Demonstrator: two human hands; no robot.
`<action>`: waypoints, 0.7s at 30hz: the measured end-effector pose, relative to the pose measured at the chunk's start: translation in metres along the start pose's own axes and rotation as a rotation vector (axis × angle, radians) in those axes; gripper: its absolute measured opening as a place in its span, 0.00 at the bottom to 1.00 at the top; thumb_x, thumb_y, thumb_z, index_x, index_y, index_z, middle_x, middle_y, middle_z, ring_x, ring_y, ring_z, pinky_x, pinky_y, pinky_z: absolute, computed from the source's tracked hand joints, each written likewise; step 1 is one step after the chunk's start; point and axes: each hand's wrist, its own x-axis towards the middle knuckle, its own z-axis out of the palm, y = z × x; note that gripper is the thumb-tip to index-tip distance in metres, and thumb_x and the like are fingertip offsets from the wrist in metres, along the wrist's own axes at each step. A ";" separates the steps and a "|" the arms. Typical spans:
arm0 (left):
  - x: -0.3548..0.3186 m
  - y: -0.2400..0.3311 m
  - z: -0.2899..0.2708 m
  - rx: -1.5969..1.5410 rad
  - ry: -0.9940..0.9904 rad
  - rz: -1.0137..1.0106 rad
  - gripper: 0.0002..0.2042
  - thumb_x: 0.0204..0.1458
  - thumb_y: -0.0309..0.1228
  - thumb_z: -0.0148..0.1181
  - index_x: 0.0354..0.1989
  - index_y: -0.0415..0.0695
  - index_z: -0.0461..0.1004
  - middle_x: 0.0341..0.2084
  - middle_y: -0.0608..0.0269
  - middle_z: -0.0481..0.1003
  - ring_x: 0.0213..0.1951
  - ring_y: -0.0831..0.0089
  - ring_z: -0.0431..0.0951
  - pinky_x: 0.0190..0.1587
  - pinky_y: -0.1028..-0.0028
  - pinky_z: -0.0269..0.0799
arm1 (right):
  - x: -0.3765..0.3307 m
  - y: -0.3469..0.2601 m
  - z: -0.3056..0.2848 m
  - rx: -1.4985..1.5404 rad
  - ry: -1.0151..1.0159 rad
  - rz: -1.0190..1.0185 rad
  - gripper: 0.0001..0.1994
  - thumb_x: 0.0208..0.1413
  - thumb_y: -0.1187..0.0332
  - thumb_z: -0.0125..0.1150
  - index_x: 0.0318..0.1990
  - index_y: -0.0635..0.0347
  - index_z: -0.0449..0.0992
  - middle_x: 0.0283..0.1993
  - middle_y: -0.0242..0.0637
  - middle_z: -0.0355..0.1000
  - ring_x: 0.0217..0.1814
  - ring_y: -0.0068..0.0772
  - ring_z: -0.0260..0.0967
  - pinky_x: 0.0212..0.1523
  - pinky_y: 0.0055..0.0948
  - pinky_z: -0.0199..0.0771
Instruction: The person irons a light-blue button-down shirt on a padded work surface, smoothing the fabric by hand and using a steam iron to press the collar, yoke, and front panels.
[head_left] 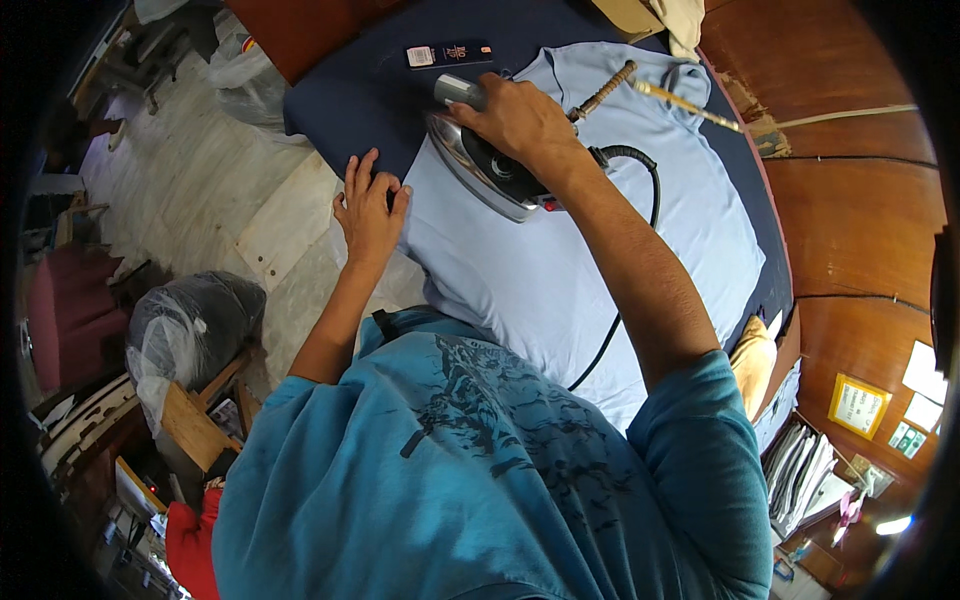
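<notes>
My right hand (pixel 520 118) is wrapped around the grey handle of a clothes iron (pixel 484 170). The iron has a shiny metal side and a black top, and it rests on a light blue garment (pixel 560 270) spread over a dark blue padded table (pixel 345 95). A black cord (pixel 656 190) runs from the iron's back across the cloth. My left hand (pixel 372 215) is at the garment's left edge, fingers spread and thumb close to the fabric. Whether its fingertips catch any cloth is hard to see.
Beyond the iron lies a small dark packet with a white label (pixel 448 55). A cord-wrapped rod (pixel 605 90) and a thin stick (pixel 690 106) hang over the garment's far right. Wooden panelling (pixel 860 240) borders the right side. A plastic-wrapped bundle (pixel 195 325) stands on the left floor.
</notes>
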 end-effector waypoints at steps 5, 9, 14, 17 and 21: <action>0.009 0.012 -0.010 0.089 -0.004 -0.042 0.09 0.46 0.41 0.59 0.29 0.50 0.73 0.58 0.63 0.63 0.62 0.61 0.55 0.57 0.44 0.43 | 0.003 0.032 -0.006 0.032 0.080 0.073 0.27 0.53 0.47 0.52 0.41 0.69 0.73 0.32 0.58 0.73 0.38 0.55 0.74 0.42 0.43 0.72; 0.040 0.022 -0.003 0.065 0.078 -0.049 0.11 0.48 0.43 0.58 0.32 0.50 0.76 0.49 0.65 0.70 0.56 0.64 0.63 0.57 0.47 0.44 | 0.002 0.044 -0.009 0.028 0.046 0.180 0.27 0.52 0.46 0.52 0.38 0.69 0.73 0.32 0.59 0.73 0.39 0.57 0.73 0.41 0.45 0.72; 0.081 0.049 0.014 0.124 -0.038 -0.032 0.13 0.50 0.45 0.56 0.35 0.51 0.78 0.39 0.65 0.74 0.47 0.66 0.69 0.56 0.52 0.48 | 0.000 0.039 -0.006 -0.040 0.050 0.081 0.27 0.53 0.47 0.52 0.38 0.69 0.74 0.32 0.59 0.73 0.38 0.56 0.73 0.40 0.43 0.73; 0.089 0.038 0.024 0.122 0.016 0.063 0.11 0.51 0.42 0.56 0.34 0.51 0.78 0.37 0.67 0.74 0.44 0.67 0.70 0.54 0.55 0.50 | 0.010 0.038 -0.007 0.023 0.022 0.134 0.27 0.52 0.47 0.53 0.39 0.69 0.74 0.32 0.58 0.74 0.38 0.56 0.73 0.41 0.43 0.73; 0.093 0.035 0.024 0.136 0.044 0.073 0.07 0.51 0.37 0.56 0.33 0.50 0.77 0.35 0.68 0.73 0.42 0.68 0.70 0.52 0.58 0.52 | 0.004 0.035 -0.004 -0.020 0.025 0.101 0.26 0.53 0.48 0.52 0.41 0.68 0.73 0.33 0.57 0.74 0.40 0.56 0.73 0.42 0.44 0.72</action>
